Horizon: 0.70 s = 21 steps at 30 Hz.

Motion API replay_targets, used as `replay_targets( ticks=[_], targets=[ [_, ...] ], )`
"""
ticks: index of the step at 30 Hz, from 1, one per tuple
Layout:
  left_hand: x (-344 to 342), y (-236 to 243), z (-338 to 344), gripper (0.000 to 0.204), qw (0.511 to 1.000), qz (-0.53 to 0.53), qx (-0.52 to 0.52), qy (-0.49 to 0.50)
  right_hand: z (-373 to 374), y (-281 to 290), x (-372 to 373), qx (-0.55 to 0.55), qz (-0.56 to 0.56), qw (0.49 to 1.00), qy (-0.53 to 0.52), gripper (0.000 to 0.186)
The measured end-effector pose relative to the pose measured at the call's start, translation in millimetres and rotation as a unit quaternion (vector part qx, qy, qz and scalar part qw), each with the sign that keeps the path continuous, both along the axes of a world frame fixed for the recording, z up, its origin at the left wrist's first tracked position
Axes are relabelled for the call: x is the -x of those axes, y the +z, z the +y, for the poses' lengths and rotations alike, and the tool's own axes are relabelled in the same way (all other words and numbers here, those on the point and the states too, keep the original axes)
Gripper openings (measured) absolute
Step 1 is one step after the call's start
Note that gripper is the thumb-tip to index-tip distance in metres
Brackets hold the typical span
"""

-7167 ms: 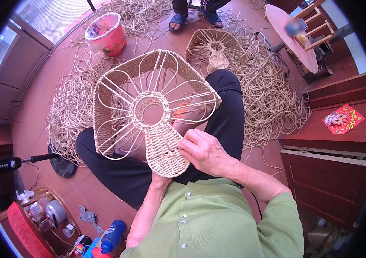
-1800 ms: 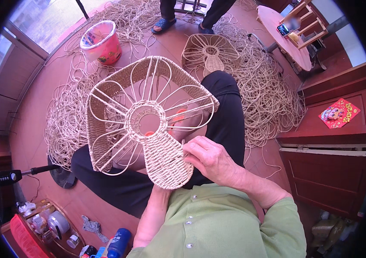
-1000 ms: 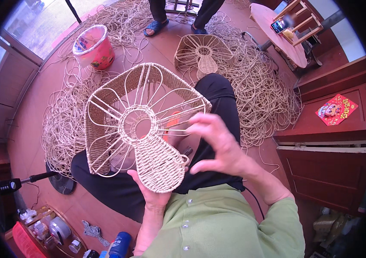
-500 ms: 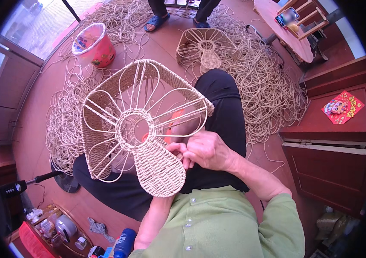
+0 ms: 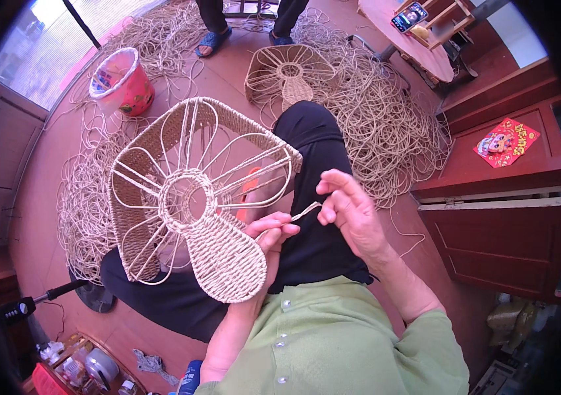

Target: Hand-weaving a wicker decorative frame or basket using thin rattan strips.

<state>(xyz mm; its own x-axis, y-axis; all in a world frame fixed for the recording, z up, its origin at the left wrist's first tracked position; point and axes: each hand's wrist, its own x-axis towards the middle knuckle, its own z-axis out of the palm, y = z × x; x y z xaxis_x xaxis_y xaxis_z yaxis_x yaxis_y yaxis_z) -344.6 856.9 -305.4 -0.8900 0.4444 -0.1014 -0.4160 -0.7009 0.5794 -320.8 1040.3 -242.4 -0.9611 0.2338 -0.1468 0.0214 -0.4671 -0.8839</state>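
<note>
A woven cord basket [image 5: 129, 197] with a wire frame rests tilted across my lap. Its side wall is braided, looped wires radiate from a round ring [image 5: 188, 197], and a tightly woven oval panel [image 5: 228, 260] points toward me. My left hand [image 5: 272, 232] reaches up from under this panel, partly hidden by it, and pinches a short twisted cord end [image 5: 307, 210] at the panel's right edge. Just right of the cord's tip is my right hand [image 5: 356, 217], its index finger lifted apart from the others; the tip lies at or very near its fingertips.
Heaps of loose cord [image 5: 386, 138] cover the floor on both sides. Beyond my knee stands a similar basket [image 5: 290, 72], near another person's slippered feet [image 5: 213, 43]. A red lined bucket [image 5: 126, 85] is at far left, a red cabinet [image 5: 491, 243] at right, a cluttered tray [image 5: 89, 368] at lower left.
My right hand has drawn away to the right from my left hand, and its fingers have spread. The cord end now shows between the hands. The whole view has shifted slightly.
</note>
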Motion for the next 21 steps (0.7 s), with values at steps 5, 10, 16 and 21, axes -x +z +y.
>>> replay_targets(
  ticks=[5, 10, 16, 21],
  targets=[
    [-3.9, -9.5, 7.2, 0.017, 0.996, -0.044, -0.080, 0.013, -19.0, -5.4, -33.7, 0.053, -0.104, 0.991, 0.072, 0.043],
    [-7.8, -8.0, 9.5, 0.016, 0.985, -0.088, -0.148, -0.002, -26.2, -9.7, -32.3, 0.087, -0.041, 0.988, 0.124, 0.054],
    [-6.2, -16.4, 11.8, 0.016, 0.976, -0.128, -0.176, -0.009, -20.8, -20.9, -34.6, 0.112, -0.020, 0.988, 0.104, 0.032],
    [-6.0, -12.5, 9.3, 0.019, 0.983, -0.109, -0.143, -0.028, -16.5, -24.9, -13.6, 0.017, -0.031, 0.999, 0.041, 0.017]
  ],
)
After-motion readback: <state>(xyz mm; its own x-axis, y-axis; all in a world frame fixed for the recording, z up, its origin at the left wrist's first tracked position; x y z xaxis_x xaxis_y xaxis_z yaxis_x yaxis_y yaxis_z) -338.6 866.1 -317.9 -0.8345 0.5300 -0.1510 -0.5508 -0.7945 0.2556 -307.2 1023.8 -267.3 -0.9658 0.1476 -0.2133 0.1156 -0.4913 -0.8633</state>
